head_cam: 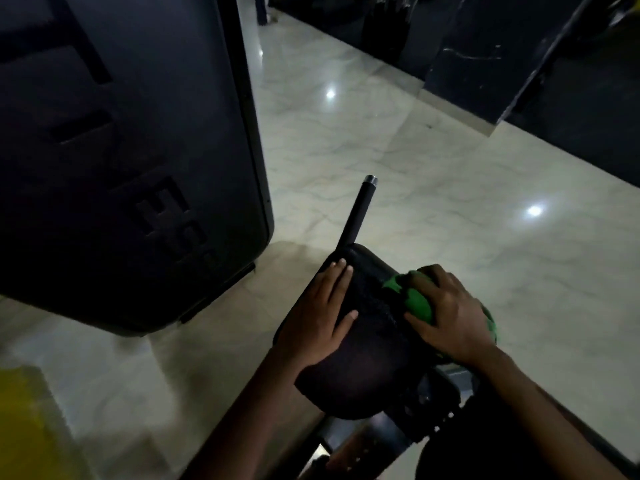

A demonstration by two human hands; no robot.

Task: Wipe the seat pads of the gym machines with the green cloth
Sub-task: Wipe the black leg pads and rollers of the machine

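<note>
Centrally, one black seat pad carries two hands and one green cloth. Left hand: fingers straight and together, laid flat on the pad's left half, fingertips near its far edge, holding nothing. Right hand: fingers spread and bent over the bunched cloth, pressing it onto the pad's right edge; a fold of cloth shows beyond the wrist, overhanging that edge. One black bar with a silver end cap rises from behind the pad's far edge. One large dark machine housing stands to the left, its lower corner near the pad but apart from it. Pale marble floor lies open beyond and right of the pad, bounded by dark equipment at the far side. One yellow patch, blurred, sits at lower left.
</note>
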